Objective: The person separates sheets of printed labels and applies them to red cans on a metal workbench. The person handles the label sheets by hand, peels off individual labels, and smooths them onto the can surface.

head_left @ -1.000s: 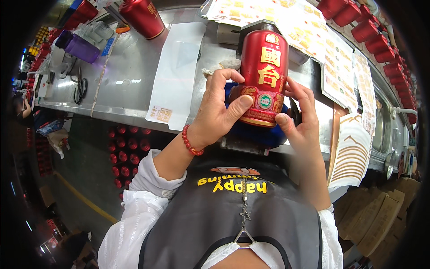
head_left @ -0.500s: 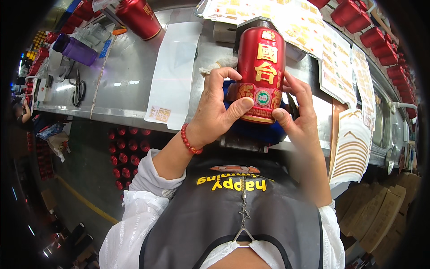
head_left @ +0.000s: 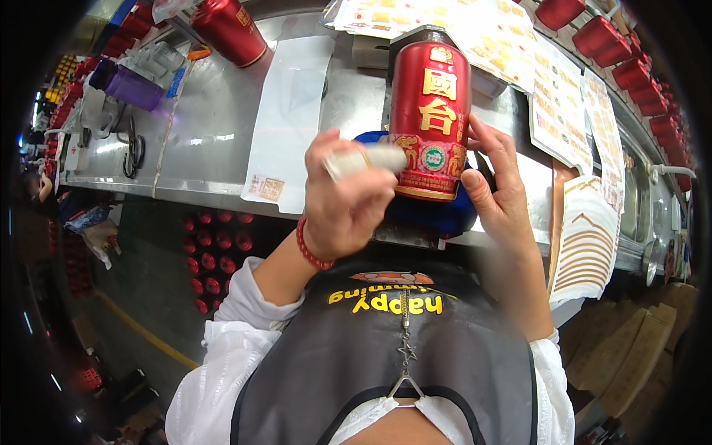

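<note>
A red bottle [head_left: 432, 93] with gold lettering and a round green-and-white emblem low on its front lies on a blue support [head_left: 461, 216] at the bench's near edge. In my left hand [head_left: 343, 204] is a short off-white roll, seemingly of wrapped cloth [head_left: 371, 160], blurred by motion. The roll's tip is at the left of the emblem; whether it touches the bottle I cannot tell. My right hand [head_left: 498, 185] steadies the bottle's lower right side, thumb and fingers bent against it, some fingertips hidden behind.
White sheets with gold stickers [head_left: 571, 111] cover the bench's back and right. A translucent backing sheet [head_left: 285, 119] lies to the left. Farther left are scissors [head_left: 133, 148], a purple bottle [head_left: 127, 85] and another red bottle [head_left: 230, 31]. Stacked red bottles [head_left: 215, 252] stand below the bench.
My left hand has left the bottle's lower left side and picked up the off-white roll that lay beside it, bringing it toward the emblem. My right hand stays at the bottle.
</note>
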`<control>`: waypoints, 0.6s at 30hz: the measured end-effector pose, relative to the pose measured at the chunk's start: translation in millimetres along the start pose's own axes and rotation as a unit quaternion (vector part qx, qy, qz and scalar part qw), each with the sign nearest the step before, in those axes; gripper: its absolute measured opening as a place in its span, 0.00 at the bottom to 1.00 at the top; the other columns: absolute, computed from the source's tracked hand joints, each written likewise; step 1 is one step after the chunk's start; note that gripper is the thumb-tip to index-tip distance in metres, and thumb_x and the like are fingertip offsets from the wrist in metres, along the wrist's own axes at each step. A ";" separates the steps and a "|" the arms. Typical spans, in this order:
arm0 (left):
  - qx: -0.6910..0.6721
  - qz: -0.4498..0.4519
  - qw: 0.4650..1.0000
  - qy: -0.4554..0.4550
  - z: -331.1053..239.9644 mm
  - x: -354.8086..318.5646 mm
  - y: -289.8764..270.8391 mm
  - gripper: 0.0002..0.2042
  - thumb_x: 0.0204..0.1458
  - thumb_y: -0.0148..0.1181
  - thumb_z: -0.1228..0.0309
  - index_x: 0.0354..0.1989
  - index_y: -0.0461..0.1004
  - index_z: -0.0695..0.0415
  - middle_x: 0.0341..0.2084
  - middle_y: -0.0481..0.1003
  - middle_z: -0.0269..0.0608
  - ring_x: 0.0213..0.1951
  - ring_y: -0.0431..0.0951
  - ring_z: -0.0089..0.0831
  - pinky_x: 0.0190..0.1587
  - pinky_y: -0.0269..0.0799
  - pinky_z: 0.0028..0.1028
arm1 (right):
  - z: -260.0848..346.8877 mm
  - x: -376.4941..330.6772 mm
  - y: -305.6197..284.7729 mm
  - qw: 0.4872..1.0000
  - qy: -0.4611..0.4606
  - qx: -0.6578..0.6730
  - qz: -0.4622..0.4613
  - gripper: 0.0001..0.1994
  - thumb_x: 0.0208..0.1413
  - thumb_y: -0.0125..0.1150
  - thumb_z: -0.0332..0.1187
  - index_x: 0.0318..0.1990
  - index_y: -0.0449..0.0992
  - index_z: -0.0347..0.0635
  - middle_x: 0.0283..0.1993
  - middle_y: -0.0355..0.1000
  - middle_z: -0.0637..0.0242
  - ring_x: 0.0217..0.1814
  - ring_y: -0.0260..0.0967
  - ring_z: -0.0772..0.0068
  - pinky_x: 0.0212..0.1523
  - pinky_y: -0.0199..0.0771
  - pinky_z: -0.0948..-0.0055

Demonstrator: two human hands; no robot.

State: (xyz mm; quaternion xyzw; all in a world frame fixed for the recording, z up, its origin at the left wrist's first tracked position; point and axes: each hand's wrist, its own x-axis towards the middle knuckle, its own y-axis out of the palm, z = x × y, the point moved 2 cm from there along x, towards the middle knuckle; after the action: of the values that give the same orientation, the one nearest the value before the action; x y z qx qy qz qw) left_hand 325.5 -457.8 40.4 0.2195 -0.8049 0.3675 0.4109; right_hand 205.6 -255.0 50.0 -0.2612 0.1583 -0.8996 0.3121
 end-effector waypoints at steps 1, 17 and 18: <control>0.019 0.028 0.999 0.024 -8.2 0.0 -1.6 0.11 0.49 0.65 0.73 0.42 0.77 0.49 0.36 0.76 0.35 0.43 0.72 0.36 0.56 0.66 0.43 | -0.4 0.8 -0.4 1.000 -0.002 0.005 -0.001 0.31 0.62 0.61 0.41 0.68 0.62 0.37 0.59 0.62 0.54 0.58 0.64 0.62 0.62 0.66 0.65; 0.058 0.060 0.993 -0.082 -9.5 -19.2 3.4 0.29 0.43 0.71 0.70 0.56 0.69 0.56 0.53 0.73 0.42 0.51 0.65 0.47 0.60 0.58 0.44 | 2.0 0.8 -3.0 1.000 0.000 0.002 0.011 0.34 0.61 0.63 0.42 0.69 0.59 0.36 0.60 0.61 0.54 0.59 0.64 0.61 0.61 0.67 0.65; 0.065 0.078 0.990 -0.102 -5.4 -17.7 5.6 0.33 0.42 0.73 0.67 0.59 0.67 0.54 0.52 0.72 0.42 0.54 0.62 0.46 0.63 0.52 0.46 | 4.1 -0.5 -4.0 1.000 -0.002 -0.002 0.006 0.35 0.60 0.64 0.43 0.69 0.59 0.36 0.60 0.61 0.53 0.59 0.64 0.61 0.60 0.67 0.64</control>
State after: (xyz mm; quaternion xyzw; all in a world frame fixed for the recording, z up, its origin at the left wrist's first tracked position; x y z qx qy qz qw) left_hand 334.6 -449.1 25.6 0.2188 -0.8319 0.4252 0.2815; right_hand 206.3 -252.2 55.0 -0.2626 0.1610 -0.8970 0.3170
